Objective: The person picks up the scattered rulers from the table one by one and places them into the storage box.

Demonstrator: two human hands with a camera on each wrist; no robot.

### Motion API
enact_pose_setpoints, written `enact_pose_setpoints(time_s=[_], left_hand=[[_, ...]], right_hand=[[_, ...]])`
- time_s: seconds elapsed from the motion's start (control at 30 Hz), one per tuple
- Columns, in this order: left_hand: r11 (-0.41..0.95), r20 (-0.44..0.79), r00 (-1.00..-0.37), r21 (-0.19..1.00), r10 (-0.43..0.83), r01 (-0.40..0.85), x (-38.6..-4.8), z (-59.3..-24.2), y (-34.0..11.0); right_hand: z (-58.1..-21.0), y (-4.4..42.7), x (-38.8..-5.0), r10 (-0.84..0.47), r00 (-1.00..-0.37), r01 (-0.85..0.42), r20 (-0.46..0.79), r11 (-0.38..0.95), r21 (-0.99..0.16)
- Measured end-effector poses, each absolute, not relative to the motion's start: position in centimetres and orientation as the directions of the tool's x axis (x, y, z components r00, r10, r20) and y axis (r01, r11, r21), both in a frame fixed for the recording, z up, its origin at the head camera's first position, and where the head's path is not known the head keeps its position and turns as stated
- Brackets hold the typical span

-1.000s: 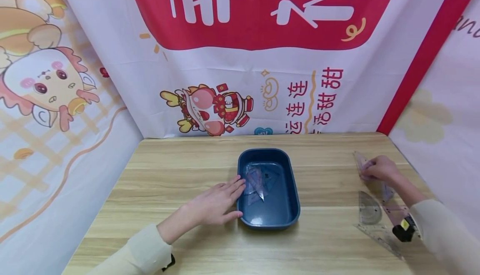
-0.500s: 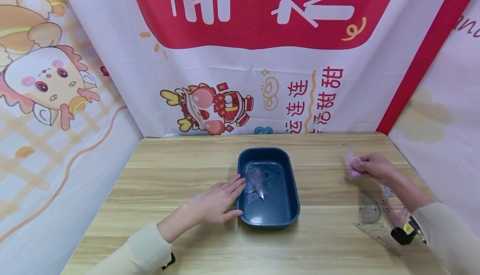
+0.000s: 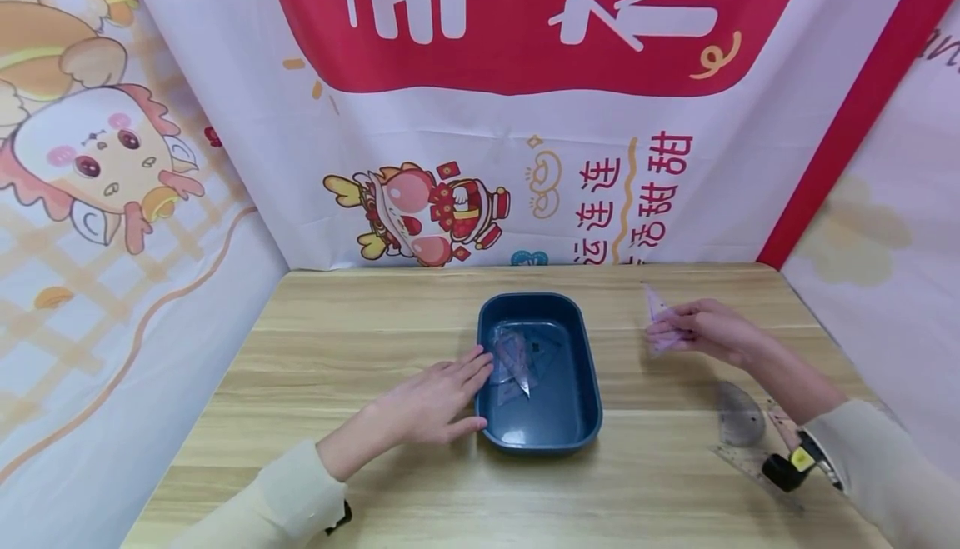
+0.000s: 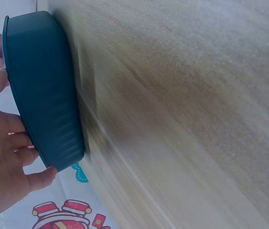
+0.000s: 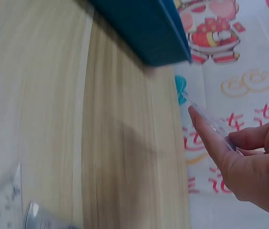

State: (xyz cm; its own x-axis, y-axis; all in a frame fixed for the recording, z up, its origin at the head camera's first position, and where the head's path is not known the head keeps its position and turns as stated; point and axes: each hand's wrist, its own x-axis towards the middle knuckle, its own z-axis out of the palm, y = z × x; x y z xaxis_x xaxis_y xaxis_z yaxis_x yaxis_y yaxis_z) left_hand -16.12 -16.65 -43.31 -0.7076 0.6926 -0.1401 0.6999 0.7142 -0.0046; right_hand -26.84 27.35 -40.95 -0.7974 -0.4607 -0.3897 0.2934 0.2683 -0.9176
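Observation:
A dark blue rectangular tray (image 3: 537, 432) stands mid-table with several clear rulers (image 3: 513, 359) inside, overlapping at its left part. My left hand (image 3: 431, 403) rests with spread, nearly straight fingers against the tray's left rim; the left wrist view shows the fingertips touching the side of the tray (image 4: 44, 90). To the right of the tray, above the table, my right hand (image 3: 708, 331) pinches a clear purplish triangular ruler (image 3: 660, 316) between thumb and fingers. In the right wrist view the ruler (image 5: 211, 119) appears nearly edge-on in the right hand (image 5: 253, 162).
On the table's right side lie a clear protractor (image 3: 741, 416), a clear triangular ruler (image 3: 757, 470) below it and a pinkish ruler (image 3: 783, 426) partly covered by the right wrist's camera. A printed cloth (image 3: 450, 124) hangs behind the table (image 3: 375, 316).
My right hand has lifted the purplish triangular ruler off the table's right side and carried it left towards the tray. The left hand stays at the tray's rim.

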Motion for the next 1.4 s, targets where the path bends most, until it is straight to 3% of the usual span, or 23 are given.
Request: enact_pose_setpoints(time_s=[0.7, 1.2, 1.4], left_hand=[[0.722, -0.137, -0.715, -0.003, 0.685, 0.692, -16.1, -42.9, -16.6], [0.718, -0.137, -0.711, 0.003, 0.69, 0.696, -15.8, -43.2, -16.5], [0.708, -0.13, -0.702, -0.009, 0.7, 0.707, -16.1, -42.9, -16.4]], right_hand=[[-38.1, 19.6, -24.8, -0.518, -0.774, 0.282, -0.365, 0.234, -0.93], [-39.9, 15.8, -25.1, -0.515, -0.755, 0.256, -0.405, 0.338, -0.906], [-39.6, 15.1, -25.1, -0.521, -0.753, 0.261, -0.401, 0.322, -0.91]])
